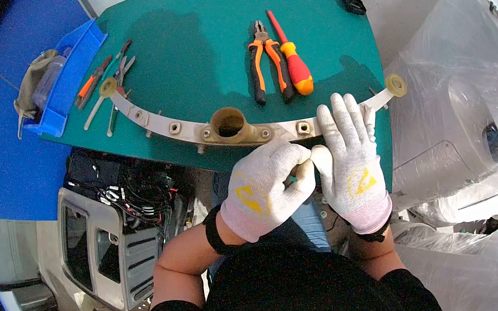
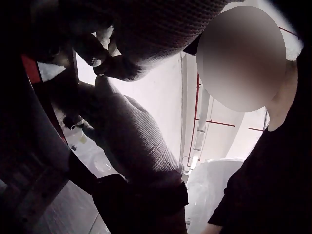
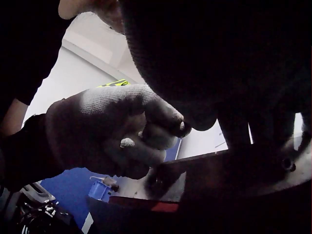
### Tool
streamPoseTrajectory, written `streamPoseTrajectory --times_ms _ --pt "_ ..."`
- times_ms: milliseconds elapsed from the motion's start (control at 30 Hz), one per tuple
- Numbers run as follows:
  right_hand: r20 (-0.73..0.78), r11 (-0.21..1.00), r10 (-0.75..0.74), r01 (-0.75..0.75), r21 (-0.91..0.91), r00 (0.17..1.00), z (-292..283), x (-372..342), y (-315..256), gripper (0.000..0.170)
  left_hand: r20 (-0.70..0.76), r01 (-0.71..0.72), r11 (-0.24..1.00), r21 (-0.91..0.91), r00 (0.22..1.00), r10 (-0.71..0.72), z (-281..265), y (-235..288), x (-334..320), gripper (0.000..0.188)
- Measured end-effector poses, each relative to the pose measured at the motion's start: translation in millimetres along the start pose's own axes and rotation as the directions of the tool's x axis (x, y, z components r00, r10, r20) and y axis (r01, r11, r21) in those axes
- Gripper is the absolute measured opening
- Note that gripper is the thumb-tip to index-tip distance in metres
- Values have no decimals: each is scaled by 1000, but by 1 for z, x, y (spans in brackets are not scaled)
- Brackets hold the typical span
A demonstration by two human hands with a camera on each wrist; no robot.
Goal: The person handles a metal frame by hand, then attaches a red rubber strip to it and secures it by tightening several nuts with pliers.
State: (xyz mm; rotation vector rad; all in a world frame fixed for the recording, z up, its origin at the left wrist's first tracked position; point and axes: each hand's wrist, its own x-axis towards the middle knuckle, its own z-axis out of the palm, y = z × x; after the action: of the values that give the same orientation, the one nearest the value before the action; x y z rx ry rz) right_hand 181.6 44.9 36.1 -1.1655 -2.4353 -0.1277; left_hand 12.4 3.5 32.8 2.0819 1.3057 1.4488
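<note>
In the head view, a pale curved bar with a brown round cup at its middle lies along the table's near edge. My gloved left hand has curled fingers, with thumb and index pinching at the right glove's thumb tip. My gloved right hand is palm down, its fingers straight and over the bar's right part; whether they press on it is unclear. The left hand also shows in the right wrist view, and the right hand in the left wrist view, both dark.
Pliers and a red-yellow screwdriver lie on the green table beyond the bar. Several tools, including a knife, lie at left beside a blue bin. A black object sits at the far right corner; plastic-wrapped parts stand at right.
</note>
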Motion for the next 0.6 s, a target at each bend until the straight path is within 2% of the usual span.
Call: streamPoseTrajectory --times_ms 200,433,533,600 --pt "8 1000 -5 5 -13 1000 -1 0 -1 63 61 4 1000 14 998 -5 -4 0 -2 17" --pt "-3 1000 -8 8 -23 1000 -3 1 -2 58 62 15 1000 20 998 -17 -4 -1 -3 17" --pt "-10 1000 -4 4 -16 1000 -3 2 0 56 -11 -50 997 59 999 51 -9 -3 -5 19" --pt "-20 1000 -5 5 4 1000 -2 2 -1 55 -10 29 996 85 1000 -29 -16 -1 -7 22"
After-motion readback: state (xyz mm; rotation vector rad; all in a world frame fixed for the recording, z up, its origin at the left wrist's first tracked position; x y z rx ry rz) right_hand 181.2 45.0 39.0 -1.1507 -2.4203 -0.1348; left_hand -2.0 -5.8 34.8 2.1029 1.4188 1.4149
